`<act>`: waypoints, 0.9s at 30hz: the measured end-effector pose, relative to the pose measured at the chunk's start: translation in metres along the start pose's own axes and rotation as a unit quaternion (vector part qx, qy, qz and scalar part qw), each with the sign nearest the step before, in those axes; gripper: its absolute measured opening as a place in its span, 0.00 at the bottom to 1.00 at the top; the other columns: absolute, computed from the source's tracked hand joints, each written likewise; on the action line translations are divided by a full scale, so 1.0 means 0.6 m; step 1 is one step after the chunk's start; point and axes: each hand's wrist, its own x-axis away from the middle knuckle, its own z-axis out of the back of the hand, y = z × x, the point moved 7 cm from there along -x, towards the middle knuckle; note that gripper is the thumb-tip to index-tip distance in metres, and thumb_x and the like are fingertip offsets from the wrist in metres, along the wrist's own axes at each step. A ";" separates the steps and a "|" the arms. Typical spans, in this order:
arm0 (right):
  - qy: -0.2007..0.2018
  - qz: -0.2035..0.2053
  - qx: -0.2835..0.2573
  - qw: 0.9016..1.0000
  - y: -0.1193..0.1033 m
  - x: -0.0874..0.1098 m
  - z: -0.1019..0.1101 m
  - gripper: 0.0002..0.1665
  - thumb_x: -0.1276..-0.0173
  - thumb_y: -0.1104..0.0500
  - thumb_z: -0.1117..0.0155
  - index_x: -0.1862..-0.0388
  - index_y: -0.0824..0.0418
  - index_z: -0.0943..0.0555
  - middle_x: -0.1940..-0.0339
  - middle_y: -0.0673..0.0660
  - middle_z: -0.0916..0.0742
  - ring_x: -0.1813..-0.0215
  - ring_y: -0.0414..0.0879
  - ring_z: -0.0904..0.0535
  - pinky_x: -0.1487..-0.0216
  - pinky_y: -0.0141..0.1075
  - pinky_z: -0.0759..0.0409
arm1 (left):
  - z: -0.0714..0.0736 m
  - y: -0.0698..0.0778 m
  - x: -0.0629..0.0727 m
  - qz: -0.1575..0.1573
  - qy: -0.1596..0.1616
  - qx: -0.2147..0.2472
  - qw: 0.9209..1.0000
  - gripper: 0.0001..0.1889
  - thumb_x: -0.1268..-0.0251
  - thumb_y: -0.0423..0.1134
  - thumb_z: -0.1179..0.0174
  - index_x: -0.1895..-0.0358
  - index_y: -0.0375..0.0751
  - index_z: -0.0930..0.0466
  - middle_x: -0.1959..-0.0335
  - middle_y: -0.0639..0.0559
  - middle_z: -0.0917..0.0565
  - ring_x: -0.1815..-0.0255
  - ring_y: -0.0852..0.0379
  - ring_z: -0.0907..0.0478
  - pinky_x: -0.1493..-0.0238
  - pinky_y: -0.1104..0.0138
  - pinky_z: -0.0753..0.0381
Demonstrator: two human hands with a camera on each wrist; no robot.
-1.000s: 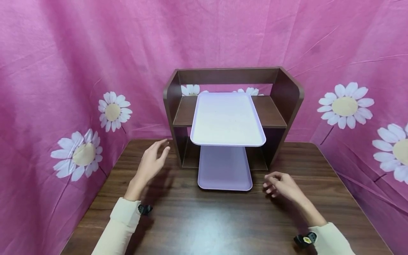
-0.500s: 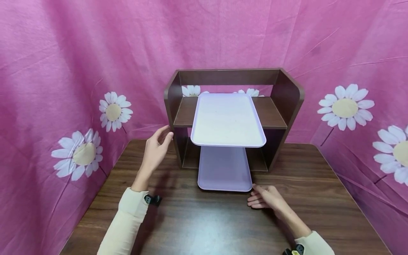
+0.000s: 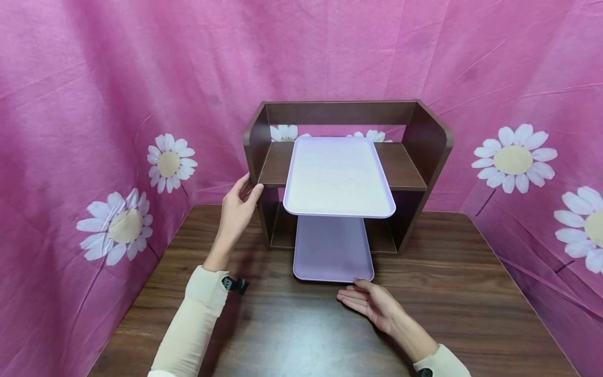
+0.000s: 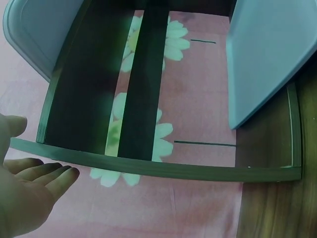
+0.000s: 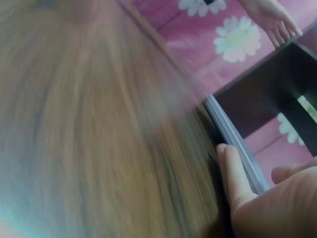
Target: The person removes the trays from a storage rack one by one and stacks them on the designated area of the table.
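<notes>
A dark brown two-tier shelf stands on the table, with a white-lilac tray jutting forward from its upper board. On the lower level lies a purple tray, its front part sticking out over the table. My left hand is at the shelf's left side panel; in the left wrist view its thumb and straight fingers lie on either side of the panel edge, without a visible grip. At the lower tray's front right corner is my right hand, fingers extended and palm partly upward, beside the tray rim.
The brown wooden table extends in front of the shelf and to both sides. A pink curtain with white daisies hangs behind and along the left and right. Black straps with small devices are on both wrists.
My left hand has moved right and up to the shelf's left side. My right hand has come left and down to the lower tray's front edge, turning palm upward. Both trays stay put.
</notes>
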 end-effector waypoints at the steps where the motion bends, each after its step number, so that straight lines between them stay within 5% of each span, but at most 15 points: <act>1: 0.002 0.001 -0.014 1.000 0.002 -0.001 -0.004 0.32 0.13 0.61 0.53 0.27 0.86 0.47 0.45 0.72 0.11 0.44 0.55 0.10 0.32 0.45 0.14 | -0.001 0.000 -0.001 0.001 0.000 0.004 1.000 0.30 0.21 0.43 0.35 0.23 0.37 0.28 0.27 0.36 0.21 0.27 0.45 0.21 0.27 0.60 0.20; 11: 0.047 0.020 -0.095 0.994 0.013 -0.012 -0.026 0.16 0.14 0.65 0.53 0.35 0.73 0.38 0.33 0.81 0.20 0.41 0.55 0.12 0.25 0.46 0.21 | -0.009 0.001 -0.006 -0.003 0.007 0.012 1.000 0.32 0.22 0.41 0.34 0.21 0.37 0.30 0.27 0.35 0.22 0.26 0.43 0.22 0.25 0.59 0.21; 17: 0.094 0.052 -0.104 0.989 0.017 -0.017 -0.036 0.20 0.14 0.66 0.53 0.32 0.75 0.39 0.24 0.85 0.33 0.39 0.55 0.14 0.24 0.44 0.22 | -0.009 -0.001 -0.008 -0.004 0.020 0.015 1.000 0.30 0.22 0.39 0.34 0.22 0.36 0.29 0.29 0.34 0.19 0.29 0.41 0.20 0.26 0.56 0.20; 24: 0.139 0.092 -0.103 0.981 0.006 -0.021 -0.036 0.20 0.14 0.65 0.51 0.31 0.73 0.38 0.38 0.69 0.22 0.45 0.45 0.14 0.29 0.42 0.18 | -0.007 -0.003 -0.013 -0.007 0.027 0.040 0.999 0.31 0.26 0.41 0.29 0.25 0.37 0.25 0.31 0.34 0.18 0.30 0.44 0.19 0.27 0.59 0.19; 27: 0.152 0.100 -0.102 0.978 -0.001 -0.020 -0.032 0.21 0.14 0.65 0.52 0.29 0.73 0.40 0.36 0.69 0.24 0.48 0.40 0.14 0.30 0.40 0.17 | -0.009 -0.004 -0.015 -0.004 0.022 0.049 0.999 0.31 0.28 0.39 0.28 0.25 0.37 0.24 0.32 0.34 0.17 0.30 0.44 0.19 0.28 0.58 0.19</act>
